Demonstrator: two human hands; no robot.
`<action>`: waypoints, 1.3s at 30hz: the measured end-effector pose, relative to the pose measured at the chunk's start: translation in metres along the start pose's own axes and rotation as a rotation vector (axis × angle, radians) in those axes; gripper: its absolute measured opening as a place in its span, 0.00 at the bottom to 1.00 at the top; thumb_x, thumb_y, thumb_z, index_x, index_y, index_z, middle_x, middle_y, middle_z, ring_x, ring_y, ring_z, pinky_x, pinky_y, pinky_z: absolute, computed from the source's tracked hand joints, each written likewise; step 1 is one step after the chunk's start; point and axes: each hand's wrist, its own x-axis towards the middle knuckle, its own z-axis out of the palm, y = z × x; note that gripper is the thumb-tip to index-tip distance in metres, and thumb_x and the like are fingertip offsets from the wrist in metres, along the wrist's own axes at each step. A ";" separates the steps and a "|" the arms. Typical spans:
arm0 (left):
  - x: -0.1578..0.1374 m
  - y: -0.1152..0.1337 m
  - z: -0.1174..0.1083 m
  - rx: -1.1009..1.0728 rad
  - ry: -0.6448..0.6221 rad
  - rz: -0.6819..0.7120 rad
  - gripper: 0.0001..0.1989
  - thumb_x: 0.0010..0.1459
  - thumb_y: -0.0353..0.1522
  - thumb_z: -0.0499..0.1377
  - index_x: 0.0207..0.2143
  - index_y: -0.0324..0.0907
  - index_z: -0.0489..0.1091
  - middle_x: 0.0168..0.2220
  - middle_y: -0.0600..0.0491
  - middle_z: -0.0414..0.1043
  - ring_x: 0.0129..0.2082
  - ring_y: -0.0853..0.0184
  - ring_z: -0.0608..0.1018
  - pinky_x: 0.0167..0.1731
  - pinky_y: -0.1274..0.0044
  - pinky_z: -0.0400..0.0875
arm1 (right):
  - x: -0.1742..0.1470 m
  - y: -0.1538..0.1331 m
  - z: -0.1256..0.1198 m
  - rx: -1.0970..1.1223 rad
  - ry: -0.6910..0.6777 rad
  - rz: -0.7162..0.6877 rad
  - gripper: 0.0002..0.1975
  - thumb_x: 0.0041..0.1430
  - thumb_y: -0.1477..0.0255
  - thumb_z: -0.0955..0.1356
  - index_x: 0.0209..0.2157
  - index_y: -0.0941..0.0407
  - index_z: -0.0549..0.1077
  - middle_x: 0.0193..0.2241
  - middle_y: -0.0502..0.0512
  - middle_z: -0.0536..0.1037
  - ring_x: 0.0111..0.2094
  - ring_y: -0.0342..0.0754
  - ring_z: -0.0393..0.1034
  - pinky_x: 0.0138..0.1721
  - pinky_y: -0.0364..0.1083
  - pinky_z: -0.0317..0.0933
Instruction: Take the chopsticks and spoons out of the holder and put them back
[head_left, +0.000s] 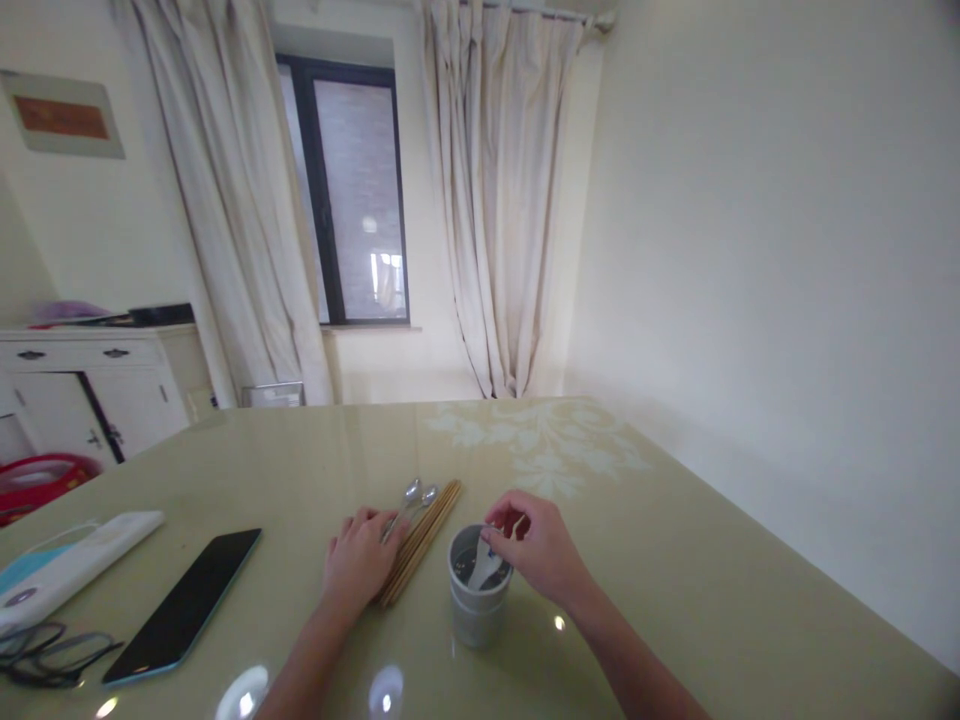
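Observation:
My right hand (536, 545) is closed, thumb and fingertips pinching a white soup spoon (484, 570) with a small blue mark. The spoon slants inside a grey cup (480, 620), which stands upright with a dark inside. A second white tip shows between my right fingers; I cannot tell whether it belongs to the same spoon. To the left of the cup, my left hand (360, 560) lies on the table with its fingers apart, against two metal spoons (412, 490). Beside them is a bundle of wooden chopsticks (424, 540), partly under that hand's edge.
On the left of the glossy table (285, 470) lie a dark tablet (184, 605), a long white device (82, 565) and eyeglasses (52, 650). A white cabinet (127, 390) and a red basket (45, 480) stand beyond the left edge. A wall runs along the right.

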 end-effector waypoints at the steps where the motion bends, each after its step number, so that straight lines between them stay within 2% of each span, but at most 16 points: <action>1: -0.002 0.004 0.000 0.016 0.003 0.023 0.22 0.70 0.47 0.53 0.55 0.48 0.79 0.57 0.43 0.77 0.58 0.49 0.76 0.56 0.59 0.70 | -0.001 -0.003 -0.001 -0.041 0.002 -0.051 0.02 0.51 0.74 0.75 0.28 0.52 0.83 0.24 0.50 0.79 0.26 0.48 0.71 0.29 0.45 0.61; 4: -0.005 0.010 0.003 0.031 0.012 0.069 0.20 0.69 0.45 0.55 0.55 0.49 0.79 0.55 0.44 0.77 0.57 0.51 0.77 0.56 0.61 0.70 | -0.002 -0.010 -0.005 -0.112 -0.011 -0.173 0.03 0.55 0.73 0.75 0.30 0.51 0.85 0.27 0.52 0.81 0.29 0.49 0.72 0.31 0.46 0.62; 7: -0.004 0.010 0.007 -0.009 -0.002 0.124 0.19 0.70 0.42 0.54 0.53 0.48 0.80 0.51 0.45 0.79 0.53 0.55 0.79 0.55 0.66 0.70 | 0.001 -0.009 -0.012 -0.014 0.030 -0.152 0.04 0.58 0.66 0.76 0.32 0.51 0.85 0.28 0.54 0.82 0.27 0.49 0.71 0.30 0.47 0.63; 9: -0.003 0.008 0.009 -0.042 -0.012 0.164 0.19 0.70 0.41 0.54 0.52 0.46 0.80 0.48 0.46 0.80 0.51 0.56 0.80 0.55 0.67 0.71 | 0.007 0.000 -0.020 0.144 0.165 -0.073 0.10 0.57 0.60 0.77 0.35 0.53 0.84 0.27 0.54 0.82 0.26 0.49 0.71 0.29 0.47 0.64; 11: -0.002 0.008 0.011 -0.062 0.023 0.178 0.20 0.70 0.41 0.53 0.54 0.44 0.79 0.48 0.45 0.81 0.51 0.56 0.80 0.56 0.66 0.71 | 0.014 0.014 -0.028 0.296 0.356 0.020 0.18 0.54 0.55 0.78 0.37 0.54 0.83 0.27 0.54 0.82 0.26 0.49 0.72 0.27 0.46 0.64; 13: -0.003 0.010 0.010 -0.076 0.124 0.182 0.21 0.71 0.40 0.52 0.58 0.43 0.77 0.52 0.44 0.80 0.53 0.54 0.79 0.58 0.65 0.71 | 0.019 0.031 -0.030 0.359 0.498 0.100 0.22 0.51 0.52 0.79 0.37 0.56 0.82 0.29 0.55 0.82 0.26 0.49 0.71 0.27 0.46 0.64; 14: -0.004 0.013 0.009 -0.088 0.189 0.196 0.22 0.71 0.39 0.51 0.59 0.42 0.75 0.54 0.43 0.79 0.55 0.54 0.79 0.59 0.64 0.71 | 0.021 0.038 -0.028 0.359 0.525 0.136 0.23 0.50 0.51 0.79 0.36 0.56 0.82 0.29 0.56 0.83 0.26 0.49 0.72 0.28 0.47 0.64; 16: -0.006 0.020 0.007 -0.123 0.300 0.275 0.22 0.73 0.38 0.50 0.62 0.43 0.73 0.57 0.43 0.78 0.57 0.55 0.77 0.60 0.64 0.70 | 0.021 0.050 -0.016 0.353 0.490 0.198 0.24 0.49 0.49 0.79 0.35 0.56 0.82 0.30 0.56 0.83 0.26 0.50 0.73 0.28 0.48 0.66; 18: -0.010 0.030 0.005 -0.146 0.344 0.412 0.22 0.74 0.38 0.50 0.63 0.46 0.72 0.60 0.45 0.77 0.59 0.56 0.76 0.61 0.65 0.70 | 0.020 0.055 0.001 0.369 0.399 0.228 0.25 0.48 0.48 0.79 0.33 0.57 0.82 0.28 0.56 0.83 0.25 0.50 0.74 0.27 0.48 0.68; 22: -0.019 0.046 0.009 -0.100 0.288 0.689 0.20 0.73 0.35 0.53 0.63 0.52 0.72 0.61 0.48 0.77 0.59 0.57 0.77 0.58 0.66 0.71 | 0.016 0.051 0.035 0.415 0.290 0.227 0.25 0.47 0.48 0.79 0.32 0.57 0.82 0.27 0.56 0.83 0.25 0.52 0.77 0.27 0.48 0.70; 25: -0.020 0.046 0.015 -0.076 0.232 0.747 0.20 0.72 0.31 0.55 0.62 0.53 0.74 0.54 0.49 0.81 0.52 0.59 0.80 0.54 0.68 0.73 | 0.014 0.048 0.046 0.492 0.217 0.247 0.25 0.47 0.49 0.80 0.34 0.56 0.82 0.30 0.56 0.83 0.31 0.55 0.80 0.32 0.49 0.73; 27: -0.015 0.038 0.016 -0.070 0.226 0.694 0.20 0.71 0.30 0.55 0.60 0.53 0.75 0.51 0.49 0.82 0.50 0.59 0.81 0.52 0.69 0.74 | 0.012 0.049 0.045 0.556 0.188 0.289 0.26 0.49 0.49 0.80 0.38 0.56 0.83 0.34 0.57 0.84 0.34 0.56 0.81 0.35 0.50 0.74; 30: -0.002 0.019 0.012 -0.029 0.272 0.484 0.21 0.71 0.29 0.52 0.60 0.50 0.76 0.50 0.48 0.82 0.49 0.58 0.81 0.52 0.69 0.73 | 0.011 0.051 0.039 0.629 0.197 0.333 0.28 0.52 0.48 0.78 0.46 0.54 0.83 0.43 0.58 0.83 0.36 0.54 0.82 0.37 0.49 0.75; 32: 0.006 0.004 0.009 0.032 0.289 0.307 0.23 0.71 0.27 0.49 0.60 0.47 0.76 0.49 0.47 0.81 0.48 0.58 0.80 0.52 0.69 0.73 | 0.011 0.053 0.034 0.637 0.207 0.340 0.27 0.54 0.47 0.77 0.45 0.54 0.84 0.44 0.58 0.83 0.36 0.52 0.81 0.36 0.48 0.73; 34: 0.011 -0.007 0.008 0.090 0.262 0.193 0.24 0.71 0.25 0.47 0.60 0.46 0.76 0.49 0.46 0.81 0.48 0.58 0.81 0.52 0.70 0.72 | 0.011 0.056 0.032 0.616 0.204 0.346 0.27 0.53 0.47 0.77 0.42 0.55 0.84 0.42 0.58 0.83 0.34 0.50 0.79 0.34 0.45 0.71; 39: 0.012 -0.014 0.017 0.083 0.153 0.132 0.22 0.72 0.26 0.47 0.58 0.42 0.77 0.52 0.45 0.81 0.51 0.60 0.81 0.54 0.71 0.71 | 0.012 0.060 0.033 0.593 0.188 0.346 0.29 0.50 0.44 0.78 0.38 0.56 0.85 0.38 0.59 0.84 0.32 0.50 0.76 0.32 0.44 0.67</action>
